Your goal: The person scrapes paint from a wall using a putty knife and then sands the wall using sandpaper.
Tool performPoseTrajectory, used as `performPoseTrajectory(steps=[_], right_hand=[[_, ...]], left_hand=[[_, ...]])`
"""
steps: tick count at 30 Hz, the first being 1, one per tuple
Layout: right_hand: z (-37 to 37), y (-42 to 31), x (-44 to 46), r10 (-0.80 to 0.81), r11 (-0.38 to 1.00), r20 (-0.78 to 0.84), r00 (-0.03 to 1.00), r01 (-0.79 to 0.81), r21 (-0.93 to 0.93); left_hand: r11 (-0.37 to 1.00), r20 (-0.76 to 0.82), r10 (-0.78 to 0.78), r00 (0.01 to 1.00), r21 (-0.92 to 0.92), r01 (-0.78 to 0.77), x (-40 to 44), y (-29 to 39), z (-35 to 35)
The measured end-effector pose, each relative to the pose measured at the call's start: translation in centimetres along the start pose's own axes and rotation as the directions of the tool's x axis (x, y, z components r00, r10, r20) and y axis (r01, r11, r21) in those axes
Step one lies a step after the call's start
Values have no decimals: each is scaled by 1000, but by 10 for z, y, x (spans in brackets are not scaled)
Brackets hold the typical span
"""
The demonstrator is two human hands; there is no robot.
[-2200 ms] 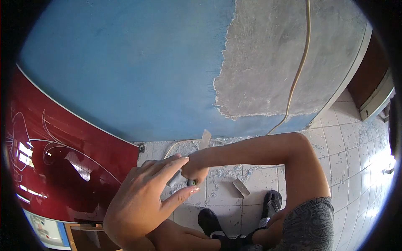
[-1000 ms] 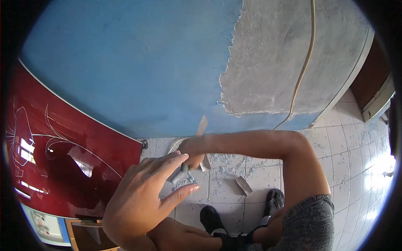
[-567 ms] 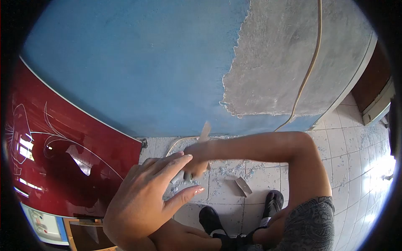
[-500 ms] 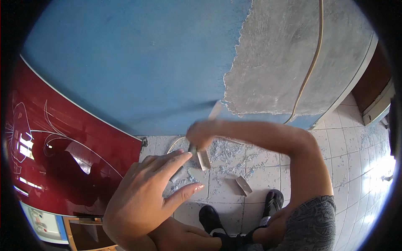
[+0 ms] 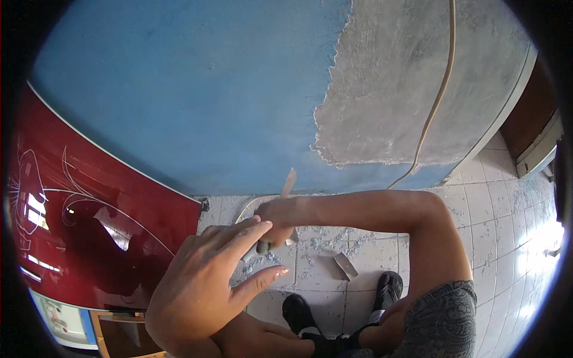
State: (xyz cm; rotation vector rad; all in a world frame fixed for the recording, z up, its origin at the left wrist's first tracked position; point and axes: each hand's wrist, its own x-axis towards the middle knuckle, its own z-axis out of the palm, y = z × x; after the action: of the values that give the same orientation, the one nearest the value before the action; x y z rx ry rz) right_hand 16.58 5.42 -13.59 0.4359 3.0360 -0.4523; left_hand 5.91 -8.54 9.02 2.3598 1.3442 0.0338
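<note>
Across the upper middle, a broad wall [image 5: 197, 89], smooth blue on the left, with a rough grey patch [image 5: 388, 95] on the right behind a ragged pale edge, and a strip of blue beneath. Down over the grey, a thin beige cable [image 5: 441, 92]. At far left, a glossy dark-red panel [image 5: 101, 238] with curling white lines and bright reflections [image 5: 37, 209]. Below it, a wooden frame [image 5: 98, 334] beside a white-and-blue surface [image 5: 64, 319]. Past the wall's right end, a dark brown panel [image 5: 522, 128]. Underfoot, pale square floor tiles [image 5: 486, 238], with strong white glare [image 5: 546, 232] at far right.
</note>
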Motion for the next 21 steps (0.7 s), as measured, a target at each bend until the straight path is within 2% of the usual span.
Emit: performPoseTrajectory(steps=[2, 3, 4, 6, 8, 10, 13, 16, 19, 21], right_hand=[[5, 1, -1, -40, 999, 58, 997, 41, -5], [-10, 25, -11, 63, 997, 182, 981, -72, 41], [-22, 34, -14, 54, 997, 196, 979, -63, 37], [-17, 14, 0, 97, 994, 125, 987, -91, -55], [-16, -20, -5, 112, 992, 76, 991, -115, 44], [-17, -20, -6, 100, 992, 97, 990, -107, 70], [-5, 45, -5, 71, 997, 202, 977, -78, 25], [11, 6, 9, -16, 998, -20, 1000, 17, 56], [-17, -34, -8, -13, 997, 114, 993, 4, 76], [-1, 44, -8, 143, 983, 153, 978, -159, 94]], left_hand=[[1000, -7, 5, 1000, 6, -4, -2, -1, 1], [1000, -3, -17, 1000, 10, 17, -3, 0, 1], [999, -4, -36, 999, 15, 36, -3, 1, 0], [999, -31, -28, 999, 24, 28, -2, 1, -1], [1000, -40, 14, 999, 21, -13, -3, -2, 0], [1000, -14, 12, 1000, -1, -12, -3, 0, -1], [1000, 3, -16, 1000, -9, 16, -6, -1, -3], [1000, -35, 8, 999, 12, -8, -7, -4, -2], [1000, -38, 17, 999, 7, -17, -7, -5, -1], [1000, -32, 1, 999, 9, -1, -9, -6, 0]])
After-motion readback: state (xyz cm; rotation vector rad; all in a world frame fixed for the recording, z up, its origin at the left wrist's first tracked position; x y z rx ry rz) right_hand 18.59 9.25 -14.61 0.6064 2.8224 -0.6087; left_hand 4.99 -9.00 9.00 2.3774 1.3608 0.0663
